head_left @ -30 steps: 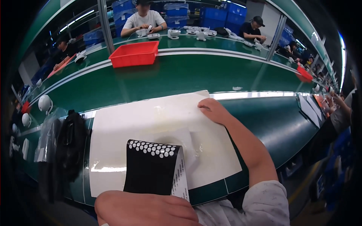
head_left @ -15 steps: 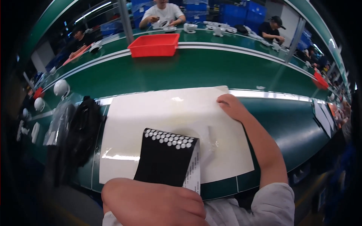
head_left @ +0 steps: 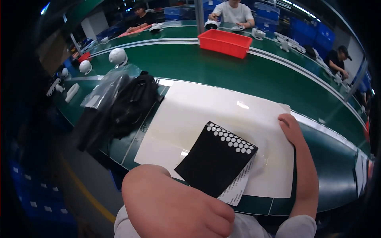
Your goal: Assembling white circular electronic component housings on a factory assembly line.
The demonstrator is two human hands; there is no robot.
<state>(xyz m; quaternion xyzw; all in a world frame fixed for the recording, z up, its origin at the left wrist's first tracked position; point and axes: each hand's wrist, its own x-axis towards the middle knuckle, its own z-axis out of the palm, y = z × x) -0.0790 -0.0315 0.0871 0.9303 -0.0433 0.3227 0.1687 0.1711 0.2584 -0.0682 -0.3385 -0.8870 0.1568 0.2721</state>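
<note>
A large white board (head_left: 170, 127) lies on the green bench in front of me. On it rests a black sheet (head_left: 216, 158) with rows of white round stickers along its far edge; its printed white backing shows at the right side. My right hand (head_left: 291, 129) has its fingers curled at the board's far right corner, gripping the edge. Close to the camera, my left hand (head_left: 190, 210) is closed in front of the sheet's near edge. Its fingertips are turned away, so whatever they hold is hidden.
Left of the board sit a black bag (head_left: 135, 103) and a clear plastic bag (head_left: 107, 89). White rounded housings (head_left: 118, 56) stand farther left. A red bin (head_left: 225, 43) is across the green belt. Several people work beyond it. Flat panels (head_left: 361, 172) lie at the right end.
My view has turned to the left, so the bench, board and bin appear farther right and tilted. My right hand stays at the board's corner; my left stays closed near the sheet.
</note>
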